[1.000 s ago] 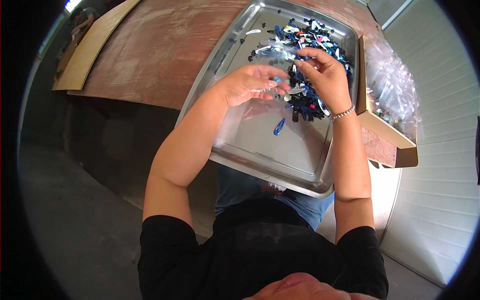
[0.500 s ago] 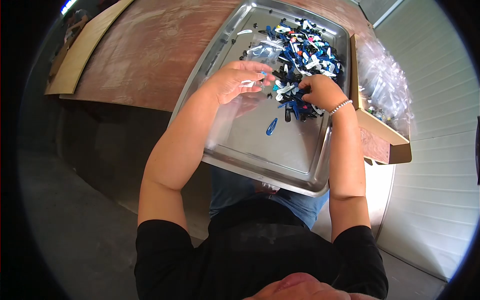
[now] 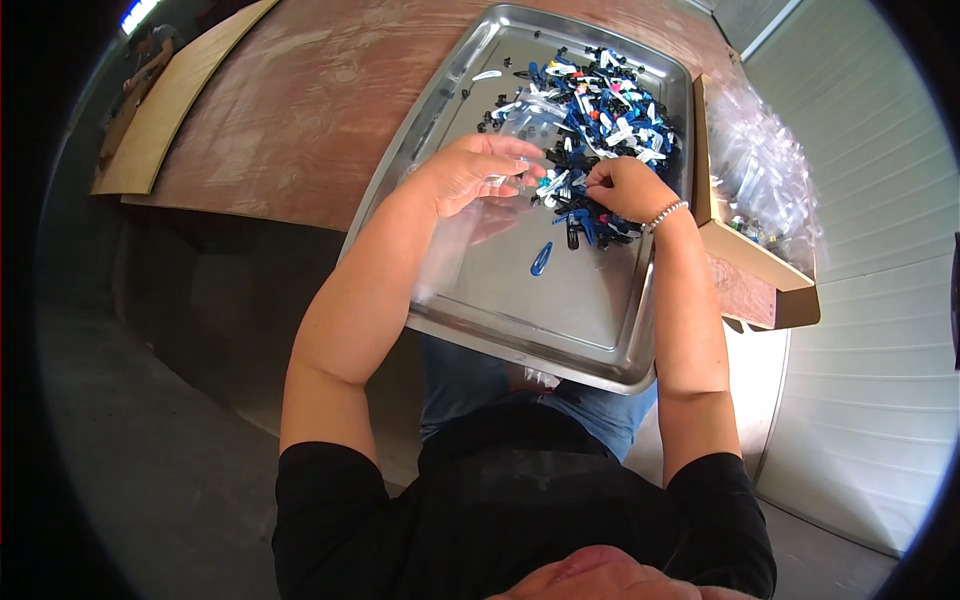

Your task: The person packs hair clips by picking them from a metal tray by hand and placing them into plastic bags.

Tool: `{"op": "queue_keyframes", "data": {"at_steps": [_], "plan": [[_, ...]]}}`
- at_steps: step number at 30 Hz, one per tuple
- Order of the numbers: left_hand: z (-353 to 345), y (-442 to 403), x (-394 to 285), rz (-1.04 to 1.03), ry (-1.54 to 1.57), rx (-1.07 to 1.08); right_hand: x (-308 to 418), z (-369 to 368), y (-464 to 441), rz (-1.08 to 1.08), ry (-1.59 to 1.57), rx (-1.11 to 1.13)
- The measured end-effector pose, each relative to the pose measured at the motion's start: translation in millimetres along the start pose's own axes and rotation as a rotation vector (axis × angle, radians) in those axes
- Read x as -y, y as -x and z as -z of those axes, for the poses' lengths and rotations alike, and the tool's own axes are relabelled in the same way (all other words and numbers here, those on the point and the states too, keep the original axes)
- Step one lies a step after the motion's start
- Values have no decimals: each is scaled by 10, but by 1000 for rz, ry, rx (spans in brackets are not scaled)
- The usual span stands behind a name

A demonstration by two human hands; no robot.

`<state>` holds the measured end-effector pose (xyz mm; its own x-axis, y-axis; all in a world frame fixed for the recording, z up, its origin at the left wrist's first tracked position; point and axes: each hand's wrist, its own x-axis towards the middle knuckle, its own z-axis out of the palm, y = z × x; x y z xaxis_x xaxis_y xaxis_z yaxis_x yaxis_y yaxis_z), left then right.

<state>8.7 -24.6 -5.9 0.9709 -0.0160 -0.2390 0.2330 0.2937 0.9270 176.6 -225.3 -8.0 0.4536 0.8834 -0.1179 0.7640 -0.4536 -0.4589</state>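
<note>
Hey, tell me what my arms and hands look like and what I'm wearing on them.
Short black sleeves end above both elbows. A light, beaded bracelet circles your right wrist; none shows on the left. Neither your left hand nor right hand wears a glove.

The clips [image 3: 620,131] are blue, black, white and seemingly pink, the tray [image 3: 560,310] silver-grey.

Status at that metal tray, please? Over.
Left hand curled beside clip pile. Right hand pinching at clip pile, grasp unclear. Clear plastic just beyond left hand.
</note>
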Motion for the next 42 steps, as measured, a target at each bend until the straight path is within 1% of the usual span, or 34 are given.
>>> {"op": "queue_keyframes", "data": {"at_steps": [2, 4, 5, 7, 11, 13, 17, 19, 20, 22, 24, 26, 28, 30, 32, 34, 35, 36, 38, 39, 40, 42], "plan": [[4, 2, 4, 0, 5, 2, 31, 0, -4, -31, -35, 15], [-2, 4, 2, -1, -7, 6, 72, 21, -3, -125, -62, 62], [-3, 5, 2, -1, -8, 6, 57, 14, -5, -125, -63, 61], [-7, -3, 7, 5, -3, 14, 11, 2, 1, -2, -65, 45], [6, -8, 14, -1, -12, 17, -48, 13, 2, -23, -92, 24], [-20, 9, -4, 11, -16, 3, -119, 17, -10, -30, -129, -69], [1, -22, 29, 10, -16, -1, -144, 34, 7, -44, -220, -75], [4, -31, 33, 20, -26, 5, -27, 97, 42, -139, -483, -113], [6, -33, 33, 17, -26, 3, 5, 108, 51, -135, -481, -112], [8, -33, 34, 34, -42, 12, 49, 125, 58, -129, -643, -187], [20, -46, 51, 36, -44, 19, 60, 136, 46, -111, -675, -185], [29, -56, 66, 38, -46, 27, 91, 107, 25, -50, -873, -346], [30, -55, 72, 38, -57, 56, 232, 151, 59, -9, -922, -363], [11, -50, 77, 53, -60, 59, 363, 154, 84, 131, -970, -503], [-16, -43, 73, 68, -63, 67, 430, 137, 96, 137, -914, -534], [-33, -30, 67, 99, -98, 146, 569, 166, 169, 106, -406, -501], [-35, -27, 69, 101, -98, 145, 612, 179, 176, 155, -271, -523], [-38, -26, 73, 114, -101, 169, 607, 180, 180, 153, -273, -523], [-43, -27, 87, 130, -104, 192, 596, 182, 183, 393, 86, -577], [-46, -28, 96, 125, -119, 202, 657, 217, 219, 339, 86, -491], [-47, -31, 104, 120, -135, 211, 654, 207, 226, 337, 84, -490], [-44, -37, 112, 120, -123, 223, 645, 192, 232, 314, 170, -421]]}}
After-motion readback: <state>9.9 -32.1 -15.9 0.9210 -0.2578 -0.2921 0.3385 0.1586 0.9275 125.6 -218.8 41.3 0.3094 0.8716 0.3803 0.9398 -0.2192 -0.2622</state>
